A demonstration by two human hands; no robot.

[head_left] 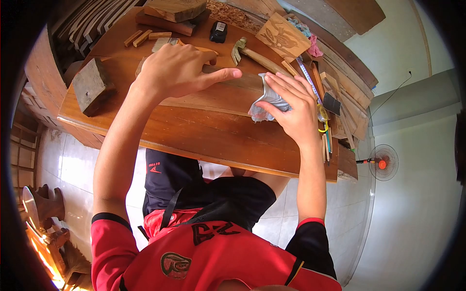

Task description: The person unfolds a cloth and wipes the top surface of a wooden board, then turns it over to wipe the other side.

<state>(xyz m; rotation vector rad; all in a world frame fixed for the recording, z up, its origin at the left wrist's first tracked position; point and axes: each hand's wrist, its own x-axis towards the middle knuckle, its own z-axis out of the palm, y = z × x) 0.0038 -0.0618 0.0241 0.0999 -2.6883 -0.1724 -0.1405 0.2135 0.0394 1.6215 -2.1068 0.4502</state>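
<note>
A flat wooden board [213, 93] lies across the brown table [194, 131]. Over its left part is my left hand [179, 70], the thumb stretched along the board and the fingers bent toward the far side, their tips partly hidden. My right hand [297, 106] presses a crumpled light grey cloth [268, 103] on the right end of the board, fingers laid over it and thumb on the near side. Just beyond the hands lie a hammer [257, 57] with a wooden handle and a brush [162, 43], partly covered by my left hand.
A dark wooden block [93, 86] stands at the left. Farther back are wood blocks [174, 8], a black box-shaped item [219, 32] and a carved panel [283, 36]. A measuring tape [309, 77], pencils [327, 140] and wood strips line the right side. A fan [382, 163] stands beyond.
</note>
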